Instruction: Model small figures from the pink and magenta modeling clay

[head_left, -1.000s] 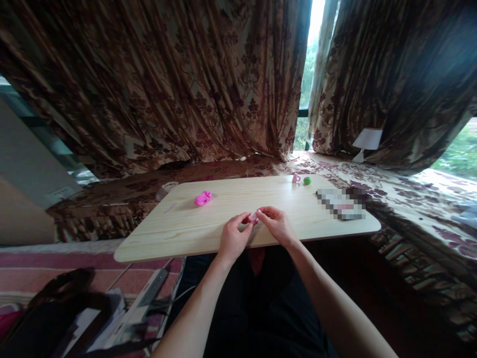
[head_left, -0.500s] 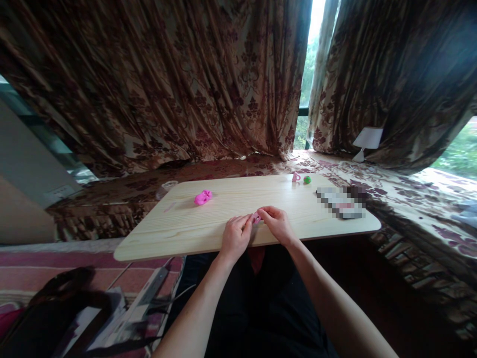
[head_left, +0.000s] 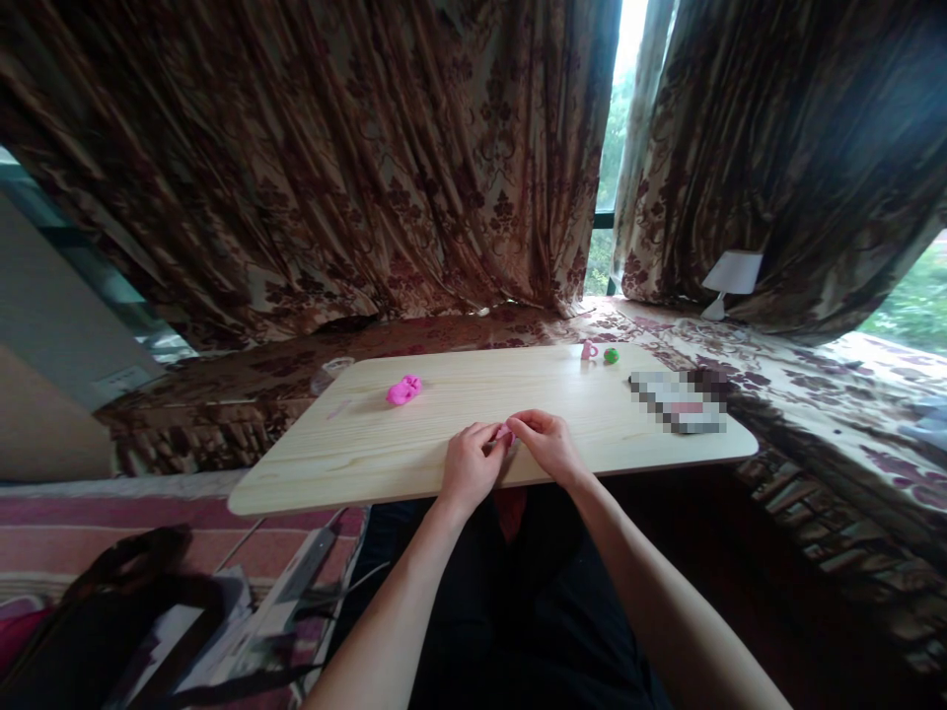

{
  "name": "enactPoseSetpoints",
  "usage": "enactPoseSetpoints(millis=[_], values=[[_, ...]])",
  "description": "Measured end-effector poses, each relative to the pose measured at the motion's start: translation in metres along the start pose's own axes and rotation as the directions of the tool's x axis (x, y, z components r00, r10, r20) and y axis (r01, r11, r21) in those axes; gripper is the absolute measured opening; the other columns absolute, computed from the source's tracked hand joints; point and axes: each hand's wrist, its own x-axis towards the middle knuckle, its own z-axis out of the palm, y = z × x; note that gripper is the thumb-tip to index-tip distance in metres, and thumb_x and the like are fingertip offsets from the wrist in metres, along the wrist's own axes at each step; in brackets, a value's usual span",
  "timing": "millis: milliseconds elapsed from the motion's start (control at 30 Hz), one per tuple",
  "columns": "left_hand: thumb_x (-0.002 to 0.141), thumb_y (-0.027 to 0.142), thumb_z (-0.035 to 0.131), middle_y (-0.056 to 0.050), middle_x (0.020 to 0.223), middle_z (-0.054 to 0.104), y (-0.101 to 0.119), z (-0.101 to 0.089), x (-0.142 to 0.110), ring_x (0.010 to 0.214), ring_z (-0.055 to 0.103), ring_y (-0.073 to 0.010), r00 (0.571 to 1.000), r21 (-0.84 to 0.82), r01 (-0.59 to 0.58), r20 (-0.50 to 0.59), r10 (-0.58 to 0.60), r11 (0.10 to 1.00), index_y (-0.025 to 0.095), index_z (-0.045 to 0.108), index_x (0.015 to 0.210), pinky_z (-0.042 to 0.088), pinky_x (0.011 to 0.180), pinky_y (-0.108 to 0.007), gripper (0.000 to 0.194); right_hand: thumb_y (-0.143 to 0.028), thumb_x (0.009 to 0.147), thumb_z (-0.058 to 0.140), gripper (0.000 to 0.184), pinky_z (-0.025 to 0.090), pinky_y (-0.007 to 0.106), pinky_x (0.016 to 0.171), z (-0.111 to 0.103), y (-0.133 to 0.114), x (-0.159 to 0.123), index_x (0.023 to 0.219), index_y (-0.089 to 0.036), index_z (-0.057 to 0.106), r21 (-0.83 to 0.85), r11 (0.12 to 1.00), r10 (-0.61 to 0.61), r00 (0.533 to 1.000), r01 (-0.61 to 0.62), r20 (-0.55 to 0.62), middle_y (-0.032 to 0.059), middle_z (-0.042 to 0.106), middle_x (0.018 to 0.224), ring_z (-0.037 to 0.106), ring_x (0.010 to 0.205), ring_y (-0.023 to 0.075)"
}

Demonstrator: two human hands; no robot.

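Note:
My left hand (head_left: 469, 463) and my right hand (head_left: 546, 446) meet over the near edge of a light wooden table (head_left: 370, 454). Both pinch one small pink piece (head_left: 505, 433) between their fingertips; most of it is hidden by the fingers. A larger lump of bright pink clay (head_left: 403, 390) lies on the table to the far left of my hands. At the table's far right corner sit a small pink shape (head_left: 588, 350) and a green ball (head_left: 611, 356).
A blurred flat item (head_left: 677, 401) lies on the table's right side. Patterned brown curtains (head_left: 355, 158) hang behind, with a white lamp (head_left: 731, 278) on the covered ledge at right. A dark bag (head_left: 110, 611) and papers lie on the floor at lower left.
My fingers have closed tighter around the small pink piece and shifted it slightly between the two hands. Both hands stay at the same spot on the table.

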Motion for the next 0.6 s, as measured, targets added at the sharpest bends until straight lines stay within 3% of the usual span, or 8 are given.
enactPoseSetpoints(millis=[300, 600], values=[[0.083, 0.031, 0.048, -0.005, 0.073, 0.067, 0.0034, -0.0025, -0.0027, 0.072, 0.059, -0.0187, 1.0, 0.105, -0.014, 0.001, 0.014, 0.994, 0.019, 0.066, 0.081, 0.042, 0.076, -0.031, 0.021, -0.03, 0.075, 0.057, 0.018, 0.05, 0.025, 0.064, 0.0037, -0.0023, -0.0025, 0.076, -0.016, 0.068, -0.08, 0.995, -0.049, 0.998, 0.051, 0.031, 0.0027, 0.07, 0.072, 0.063, 0.067, 0.0145], [0.085, 0.027, 0.047, -0.006, 0.08, 0.068, 0.0064, 0.0006, -0.0053, 0.079, 0.06, -0.0197, 0.999, 0.103, -0.013, -0.036, 0.017, 0.995, 0.021, 0.065, 0.093, 0.037, 0.092, -0.039, 0.021, -0.031, 0.078, 0.057, 0.02, 0.049, 0.024, 0.063, 0.0021, 0.0007, -0.0026, 0.08, -0.016, 0.068, -0.172, 0.978, -0.117, 0.993, 0.118, 0.014, 0.0033, 0.068, 0.074, 0.062, 0.067, 0.0141]])
